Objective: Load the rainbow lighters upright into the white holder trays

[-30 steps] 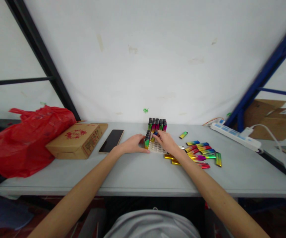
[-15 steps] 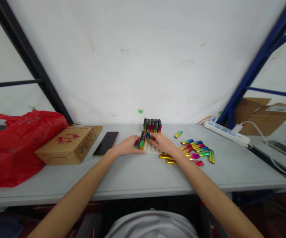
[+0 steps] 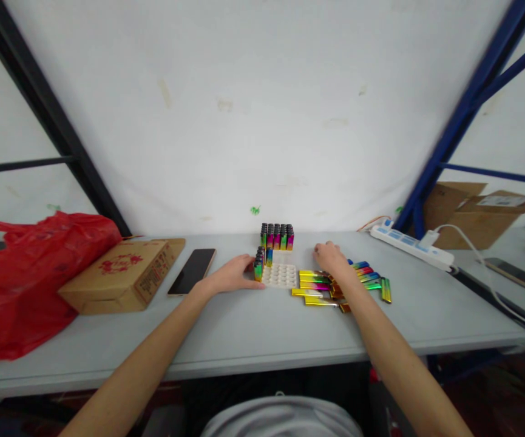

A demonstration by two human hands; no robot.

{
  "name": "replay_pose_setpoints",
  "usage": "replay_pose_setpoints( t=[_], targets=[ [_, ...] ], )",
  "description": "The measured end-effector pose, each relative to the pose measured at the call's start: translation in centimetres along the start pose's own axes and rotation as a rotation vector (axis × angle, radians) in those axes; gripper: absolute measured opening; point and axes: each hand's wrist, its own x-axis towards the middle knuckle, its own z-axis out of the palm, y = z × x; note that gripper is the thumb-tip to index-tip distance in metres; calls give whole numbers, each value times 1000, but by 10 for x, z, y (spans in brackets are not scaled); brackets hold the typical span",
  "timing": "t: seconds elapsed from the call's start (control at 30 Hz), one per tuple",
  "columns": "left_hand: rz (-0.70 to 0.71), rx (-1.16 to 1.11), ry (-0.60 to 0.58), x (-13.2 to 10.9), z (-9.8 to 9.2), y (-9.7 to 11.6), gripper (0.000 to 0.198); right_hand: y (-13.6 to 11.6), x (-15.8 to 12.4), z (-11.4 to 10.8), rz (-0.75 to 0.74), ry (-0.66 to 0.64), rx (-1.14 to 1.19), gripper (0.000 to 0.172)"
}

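A white tray (image 3: 280, 276) with rows of round holes lies in front of me. Lighters (image 3: 259, 264) stand upright along its left side, and a blue one (image 3: 269, 257) stands in the back row. My left hand (image 3: 232, 276) is curved around the tray's left end, thumb along the front corner and fingers by the standing lighters. To the right of the tray, my right hand (image 3: 330, 258) rests low over the table with its fingers curled down; what is under the fingertips is hidden. Loose shiny lighters (image 3: 314, 286) lie in a pile by my right forearm, which covers some of them.
Behind the tray stands a full block of upright lighters (image 3: 277, 237). A phone (image 3: 192, 271), a cardboard box (image 3: 116, 276) and a red plastic bag (image 3: 39, 273) lie to the left. At the right are a power strip (image 3: 412, 246) with a white cable and an open carton (image 3: 476, 221).
My right hand has left the blue lighter standing in the tray and moved right, over the spot where a lone green-yellow lighter lay. My left hand stays at the tray.
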Motion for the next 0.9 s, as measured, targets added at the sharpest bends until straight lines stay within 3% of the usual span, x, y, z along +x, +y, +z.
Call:
replay_pose_setpoints(
  t=[0.13,0.37,0.5,0.57,0.67,0.77,0.9],
  targets=[
    [0,-4,3,0,-1,1,62,-8,9,6,-110,-14,39,29],
    [0,-13,4,0,1,-1,65,-21,5,5,-190,5,161,67],
    [1,-16,20,0,0,1,65,-23,3,-1,-245,37,298,60],
    [-2,-17,16,0,0,2,65,-27,4,-5,-249,31,453,46],
    [2,-21,11,0,1,1,66,-34,4,-11,-253,-32,868,29],
    [6,-25,6,0,2,-1,67,-43,-2,-18,-221,-41,1238,33],
    [13,-17,3,0,2,-2,68,-57,-13,-25,-163,-129,1490,38]
  ],
)
